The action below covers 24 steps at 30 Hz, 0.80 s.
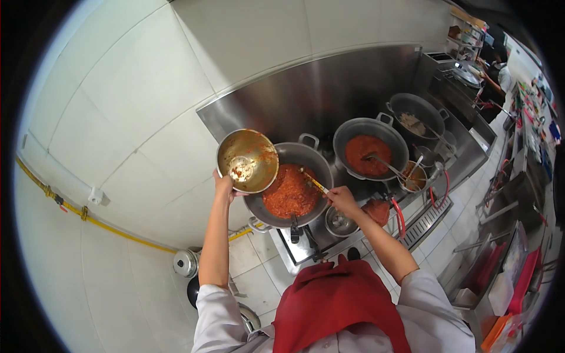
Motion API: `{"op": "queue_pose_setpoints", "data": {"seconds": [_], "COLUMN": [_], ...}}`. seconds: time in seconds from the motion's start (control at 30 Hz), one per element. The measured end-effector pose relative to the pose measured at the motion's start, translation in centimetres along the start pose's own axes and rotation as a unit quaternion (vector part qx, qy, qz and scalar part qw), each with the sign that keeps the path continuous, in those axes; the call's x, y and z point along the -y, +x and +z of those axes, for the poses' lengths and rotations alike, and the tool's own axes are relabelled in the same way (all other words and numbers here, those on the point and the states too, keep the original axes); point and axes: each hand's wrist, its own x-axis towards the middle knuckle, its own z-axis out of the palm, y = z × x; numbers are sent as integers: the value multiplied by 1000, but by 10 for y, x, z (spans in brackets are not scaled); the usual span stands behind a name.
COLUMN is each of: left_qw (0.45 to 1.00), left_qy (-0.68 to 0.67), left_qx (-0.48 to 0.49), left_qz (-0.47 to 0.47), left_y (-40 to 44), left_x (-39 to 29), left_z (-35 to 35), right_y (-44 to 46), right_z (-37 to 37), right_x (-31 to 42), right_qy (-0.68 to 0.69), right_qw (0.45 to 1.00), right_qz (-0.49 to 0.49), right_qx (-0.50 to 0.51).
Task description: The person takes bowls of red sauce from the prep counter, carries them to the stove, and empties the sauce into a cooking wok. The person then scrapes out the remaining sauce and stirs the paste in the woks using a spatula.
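My left hand [225,187] grips the rim of a metal mixing bowl [250,147], tilted over the left side of a large grey pot [318,165]. Red smears and bits cling to the bowl's inside. Chunky red sauce [288,191] fills the bottom of the pot. In my right hand [343,200] is a yellow-handled utensil [318,183], its far end over the sauce; I cannot tell the shape of its head. A dark-handled tool [295,230] rests against the pot's near rim.
To the right, a second pot [341,144] holds red sauce and a ladle [385,165]. Beyond it sit a pot with pale food [432,109] and a small sauce container [416,177]. A metal bowl [338,223] lies below my right hand. Red hoses [399,217] hang at the stove front.
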Motion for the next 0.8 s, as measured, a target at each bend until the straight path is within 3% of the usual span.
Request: {"op": "queue_pose_setpoints", "data": {"seconds": [0.03,0.07,0.1,0.13,0.2,0.37,0.43,0.5,0.63,0.8], "left_qw": [999,999,998,996,993,968,923,923,902,927], "left_qy": [-32,-54,-57,-89,-116,-221,-321,-326,-375,-335], "left_qx": [8,6,2,-8,0,84,120,132,150,111], "left_qz": [-5,-3,-4,-24,-29,-81,-176,-156,-154,-125], "left_y": [-8,-16,-25,-34,-52,-81,-98,-123,-160,-199], "left_x": [6,12,17,22,27,54,55,56,53,53], "left_z": [-7,-13,-16,-21,-30,-66,-74,-77,-81,-74], "right_y": [11,23,23,20,13,14,16,16,23,27], "right_z": [0,2,6,10,18,7,3,-4,-13,-7], "right_x": [-18,-33,-33,-35,-27,-28,-41,-55,-76,-83], "right_qy": [-3,-228,-432,-433,-454,-524,-541,-504,-509,-461], "right_qw": [1000,956,827,825,846,799,789,802,798,827], "right_qz": [1,-184,-354,-358,-267,-295,-292,-316,-319,-318], "right_qx": [3,-34,-66,-60,-87,-16,2,-50,-44,-48]}}
